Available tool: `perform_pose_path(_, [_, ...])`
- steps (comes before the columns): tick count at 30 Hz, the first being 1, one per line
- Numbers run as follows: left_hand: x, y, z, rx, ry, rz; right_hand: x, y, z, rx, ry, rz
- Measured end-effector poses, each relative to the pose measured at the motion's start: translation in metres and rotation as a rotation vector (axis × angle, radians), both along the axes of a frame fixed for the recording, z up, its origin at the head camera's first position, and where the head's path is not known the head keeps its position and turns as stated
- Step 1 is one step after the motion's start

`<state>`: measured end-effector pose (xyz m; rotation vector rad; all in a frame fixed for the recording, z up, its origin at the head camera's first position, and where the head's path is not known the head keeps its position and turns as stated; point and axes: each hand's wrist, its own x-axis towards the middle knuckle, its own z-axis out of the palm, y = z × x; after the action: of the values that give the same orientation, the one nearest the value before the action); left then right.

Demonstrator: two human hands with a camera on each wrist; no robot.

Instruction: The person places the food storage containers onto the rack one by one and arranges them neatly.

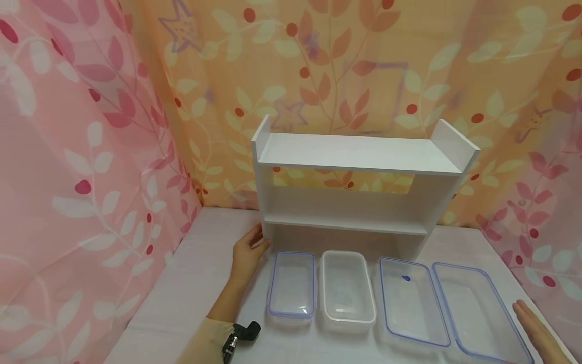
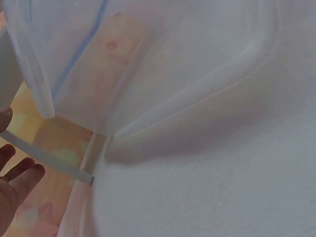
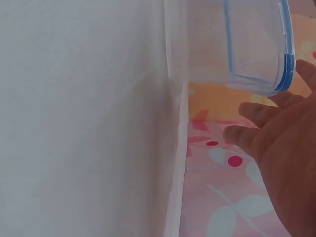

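A white two-tier shelf (image 1: pixel 345 225) stands towards the back of the table. My left hand (image 1: pixel 247 250) is at its left side panel, low down. In the left wrist view the panel's front edge (image 2: pixel 54 160) runs between the thumb and the fingers (image 2: pixel 27 180), which hold it from both sides. My right hand (image 1: pixel 538 331) is held with straight fingers beside the rightmost clear container (image 1: pixel 482 308). In the right wrist view its fingers (image 3: pixel 244 136) are spread near that container's blue rim (image 3: pixel 285 71); contact is hard to judge. Nothing is in its grasp.
Before the shelf stand more clear containers in a row: a small blue-rimmed one (image 1: pixel 291 283), a white-rimmed one (image 1: pixel 347 290) and a larger blue-rimmed one (image 1: pixel 414 303). A white cloth covers the table (image 1: pixel 182 283). Patterned curtains (image 1: pixel 91 151) close off the back and sides.
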<state>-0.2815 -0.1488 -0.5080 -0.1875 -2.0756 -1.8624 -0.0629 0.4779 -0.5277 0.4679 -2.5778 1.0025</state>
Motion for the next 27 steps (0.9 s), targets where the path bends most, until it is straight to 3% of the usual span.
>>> perform_pose_path(4, [-0.001, 0.006, 0.0, -0.047, -0.01, -0.001, 0.007, 0.001, -0.009, -0.015, -0.013, -0.019])
perform_pose_path(8, [-0.003, 0.01, -0.001, -0.056, 0.006, 0.012, -0.001, 0.009, -0.021, 0.007, 0.046, -0.008])
perform_pose_path(12, [-0.005, 0.012, -0.004, -0.023, 0.015, 0.038, -0.009, 0.014, -0.03, 0.044, 0.012, 0.0])
perform_pose_path(20, [-0.011, 0.016, -0.013, 0.024, -0.014, 0.047, -0.015, 0.022, -0.036, -0.075, 0.095, 0.126])
perform_pose_path(27, [-0.012, 0.016, -0.014, -0.039, -0.008, 0.091, -0.01, 0.019, -0.041, -0.067, 0.068, 0.061])
